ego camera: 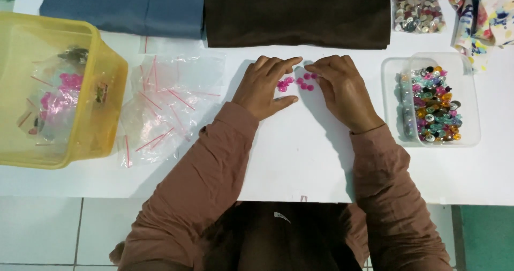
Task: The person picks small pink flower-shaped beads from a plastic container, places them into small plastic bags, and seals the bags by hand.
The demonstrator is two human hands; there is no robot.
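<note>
Our left hand and right hand rest flat and unclenched on the white table, fingertips almost meeting, gripping nothing. The small round glossy pink buttons lie loose between them, under the fingertips, in a short row running left to right, equally near both.

Both hands rest palm-down on the white table, the left hand and right hand with fingertips nearly meeting over small pink buttons. Right of them sits a clear tub of mixed buttons; left lie clear bags.
</note>
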